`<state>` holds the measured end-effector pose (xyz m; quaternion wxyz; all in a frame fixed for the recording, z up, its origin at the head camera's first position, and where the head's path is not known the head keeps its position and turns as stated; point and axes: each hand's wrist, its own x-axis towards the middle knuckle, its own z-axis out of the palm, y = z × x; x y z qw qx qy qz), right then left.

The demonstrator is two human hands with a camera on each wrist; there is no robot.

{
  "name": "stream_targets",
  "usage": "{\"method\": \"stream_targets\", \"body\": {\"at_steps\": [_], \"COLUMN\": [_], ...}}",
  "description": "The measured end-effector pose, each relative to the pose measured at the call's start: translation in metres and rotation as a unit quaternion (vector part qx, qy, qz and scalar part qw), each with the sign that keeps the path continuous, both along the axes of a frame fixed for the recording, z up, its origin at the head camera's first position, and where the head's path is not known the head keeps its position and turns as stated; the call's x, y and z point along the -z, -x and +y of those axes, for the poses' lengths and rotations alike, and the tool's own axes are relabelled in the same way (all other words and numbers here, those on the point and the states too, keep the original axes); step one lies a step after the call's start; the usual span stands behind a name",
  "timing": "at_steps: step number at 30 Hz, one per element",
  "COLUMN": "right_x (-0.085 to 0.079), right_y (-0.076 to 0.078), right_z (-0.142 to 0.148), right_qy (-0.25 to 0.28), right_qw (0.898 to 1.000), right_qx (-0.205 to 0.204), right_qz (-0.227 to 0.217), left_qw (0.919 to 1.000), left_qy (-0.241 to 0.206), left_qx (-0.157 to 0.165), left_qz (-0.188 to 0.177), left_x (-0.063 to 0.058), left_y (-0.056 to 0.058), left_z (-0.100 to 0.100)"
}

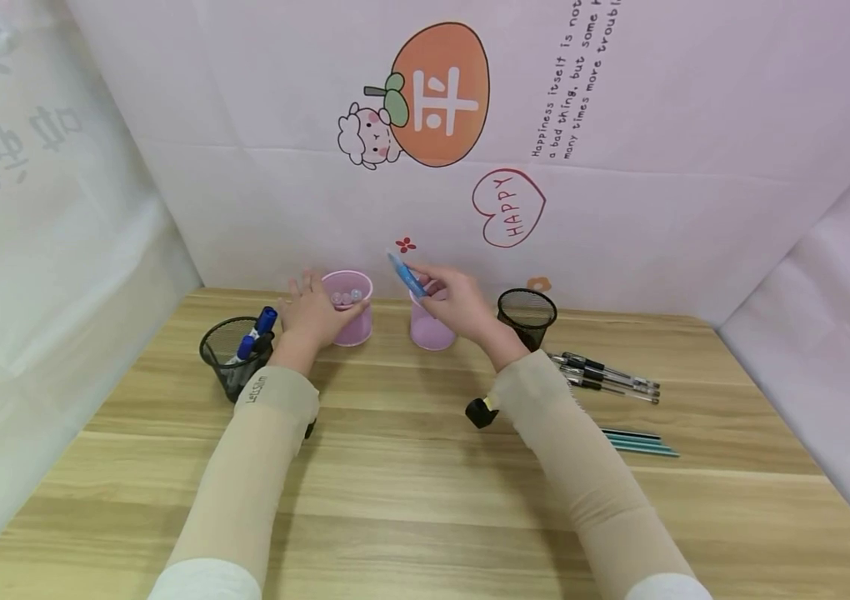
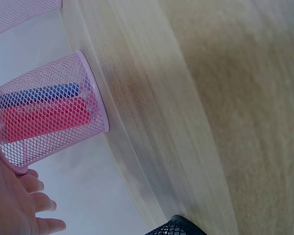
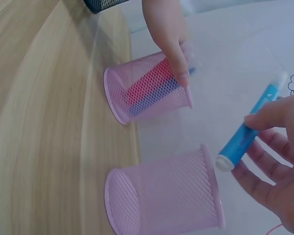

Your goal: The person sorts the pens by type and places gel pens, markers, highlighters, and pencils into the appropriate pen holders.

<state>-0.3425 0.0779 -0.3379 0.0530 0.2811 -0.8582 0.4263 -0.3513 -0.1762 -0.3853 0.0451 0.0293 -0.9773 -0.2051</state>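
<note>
Two cups [image 1: 354, 331] are standing on the desk's [image 1: 410, 508] far side, between a left holder [image 1: 224, 340] and a right holder [image 1: 526, 308]. On the right, pens [image 1: 616, 381] are lying farther than sticks [image 1: 642, 446].

Head cam fwd/down, wide; L/R wrist cams closer, sharing pink cups [image 3: 171, 191].

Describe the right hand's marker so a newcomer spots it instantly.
At the back of the wooden table stand two pink mesh cups. Over the right cup, the right hand pinches a light-blue marker with whitish ends. Unlike the blue-capped markers, it's held aloft.
</note>
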Motion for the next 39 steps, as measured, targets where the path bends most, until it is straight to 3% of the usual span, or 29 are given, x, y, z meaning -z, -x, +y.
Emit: {"method": "stream_targets", "body": {"at_steps": [10, 19, 24, 35, 39], "right_x": [0.006, 0.016, 0.014, 0.021, 0.025], "right_y": [0.007, 0.013, 0.013, 0.01, 0.012], "right_z": [-0.023, -0.045, -0.058, -0.083, -0.087], "right_qy": [0.123, 0.216, 0.273, 0.315, 0.286], "right_qw": [0.992, 0.974, 0.96, 0.947, 0.955], "right_qx": [0.03, 0.064, 0.06, 0.061, 0.073], "right_qz": [-0.01, -0.025, -0.028, -0.033, -0.034], "left_qw": [1.0, 1.0, 1.0, 1.0, 0.9999], "left_qy": [0.007, 0.006, 0.006, 0.007, 0.015], "left_qx": [-0.001, 0.0, 0.0, -0.001, -0.002], "left_qz": [-0.002, 0.004, 0.005, 0.004, 0.008], "left_x": [-0.002, 0.003, 0.001, -0.002, -0.003], "left_y": [-0.003, -0.001, -0.001, -0.004, -0.005], "left_z": [0.0, -0.002, -0.001, 0.002, 0.002]}}
